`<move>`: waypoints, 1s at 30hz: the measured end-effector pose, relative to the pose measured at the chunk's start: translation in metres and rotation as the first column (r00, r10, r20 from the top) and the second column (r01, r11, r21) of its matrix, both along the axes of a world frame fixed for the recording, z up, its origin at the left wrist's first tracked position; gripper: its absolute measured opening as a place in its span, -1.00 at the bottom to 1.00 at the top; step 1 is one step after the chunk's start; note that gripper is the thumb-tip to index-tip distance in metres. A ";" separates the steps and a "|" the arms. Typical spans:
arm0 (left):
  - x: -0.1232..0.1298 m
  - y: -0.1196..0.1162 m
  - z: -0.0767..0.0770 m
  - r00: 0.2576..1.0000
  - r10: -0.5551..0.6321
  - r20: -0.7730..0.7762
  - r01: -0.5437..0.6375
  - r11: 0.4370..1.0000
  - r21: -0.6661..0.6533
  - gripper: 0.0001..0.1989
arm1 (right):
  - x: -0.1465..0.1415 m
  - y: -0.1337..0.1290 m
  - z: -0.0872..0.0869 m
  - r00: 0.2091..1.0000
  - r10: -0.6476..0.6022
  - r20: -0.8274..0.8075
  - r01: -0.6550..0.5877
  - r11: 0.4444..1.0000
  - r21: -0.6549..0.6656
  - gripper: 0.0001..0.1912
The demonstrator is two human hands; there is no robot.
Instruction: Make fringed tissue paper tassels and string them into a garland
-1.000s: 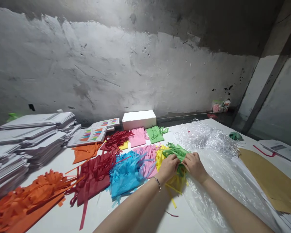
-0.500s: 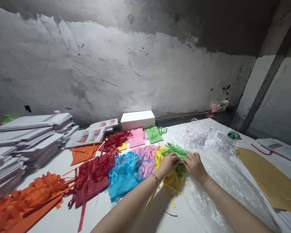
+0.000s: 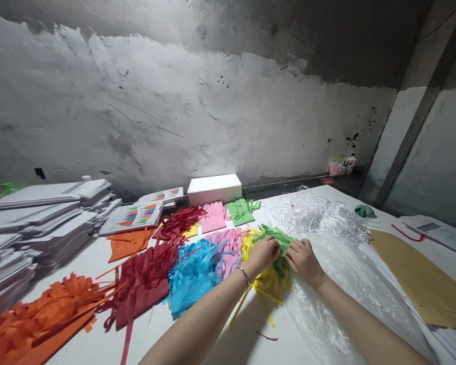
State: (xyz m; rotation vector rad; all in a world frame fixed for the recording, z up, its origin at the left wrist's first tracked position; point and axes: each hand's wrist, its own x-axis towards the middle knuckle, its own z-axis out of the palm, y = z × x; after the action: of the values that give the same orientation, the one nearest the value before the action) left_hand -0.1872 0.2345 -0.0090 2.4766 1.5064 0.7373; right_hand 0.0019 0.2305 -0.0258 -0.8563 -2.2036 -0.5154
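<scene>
My left hand (image 3: pixel 263 255), with a bracelet on its wrist, has its fingers curled in a pinch on green paper strips (image 3: pixel 276 233). From the other side, my right hand (image 3: pixel 304 261) pinches the same green bundle; the exact grip is partly hidden behind the fingers. Yellow paper strips (image 3: pixel 269 284) lie beneath the green ones and trail toward the front. Just left of them are fringed pink paper (image 3: pixel 228 246) and fringed blue paper (image 3: pixel 190 284). A clear plastic bag (image 3: pixel 338 294) spreads under and beside my right forearm.
Dark red fringed paper (image 3: pixel 144 284) and orange fringed paper (image 3: pixel 57 309) lie at left, near stacked white sheets (image 3: pixel 61 223). A white box (image 3: pixel 215 188) stands at the back. White shredded strips (image 3: pixel 319 213) and a brown paper sheet (image 3: pixel 421 279) occupy the right.
The view has shifted slightly. My left hand has turned a little at the green strips, its fingers still curled; my right hand stays in nearly the same place.
</scene>
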 end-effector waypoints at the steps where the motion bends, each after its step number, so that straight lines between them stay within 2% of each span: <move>1: 0.000 -0.001 0.000 1.000 0.030 0.002 -0.030 0.999 0.013 -0.80 | 0.001 -0.001 0.001 1.000 -0.009 -0.005 0.009 1.000 -0.010 -0.83; 4: 0.000 -0.005 -0.001 0.996 0.093 0.013 -0.093 0.995 0.041 -0.81 | 0.005 -0.006 0.004 0.998 -0.049 -0.030 0.048 0.998 -0.034 -0.88; 7: -0.001 -0.004 0.001 0.994 0.106 0.024 -0.107 0.993 0.054 -0.82 | 0.007 -0.012 0.007 0.998 -0.054 -0.008 0.054 0.998 -0.032 -0.96; 12: -0.001 -0.001 0.006 0.997 0.074 0.013 -0.074 0.996 0.057 -0.82 | 0.001 -0.009 0.011 0.988 0.001 0.153 -0.002 1.000 0.008 -0.74; 17: -0.001 -0.001 0.012 0.997 0.067 -0.045 -0.065 0.997 0.040 -0.82 | -0.005 0.008 0.015 0.953 -0.054 0.298 0.041 0.998 0.049 -0.98; 18: -0.001 -0.001 0.012 0.996 0.073 -0.057 -0.071 0.997 0.038 -0.82 | -0.006 0.010 0.015 0.945 -0.065 0.322 0.049 0.997 0.056 -0.93; 20: -0.002 -0.003 0.013 0.993 0.083 -0.081 -0.081 0.996 0.034 -0.81 | -0.007 0.012 0.015 0.931 -0.078 0.357 0.059 0.996 0.063 -0.87; 26: 0.002 -0.007 0.006 0.986 0.053 -0.157 -0.053 0.999 0.003 -0.78 | -0.011 0.009 0.008 0.899 -0.061 0.433 0.051 0.998 0.035 -0.89; 30: 0.004 -0.005 0.006 0.980 0.073 -0.183 -0.075 0.997 -0.001 -0.77 | -0.018 0.012 0.004 0.882 -0.135 0.452 0.147 0.989 0.010 -0.84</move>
State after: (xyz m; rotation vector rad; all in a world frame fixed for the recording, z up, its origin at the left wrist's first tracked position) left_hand -0.1831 0.2296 -0.0025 2.5552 1.6667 0.5250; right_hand -0.0159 0.2422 -0.0223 -0.9937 -2.5818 -0.8304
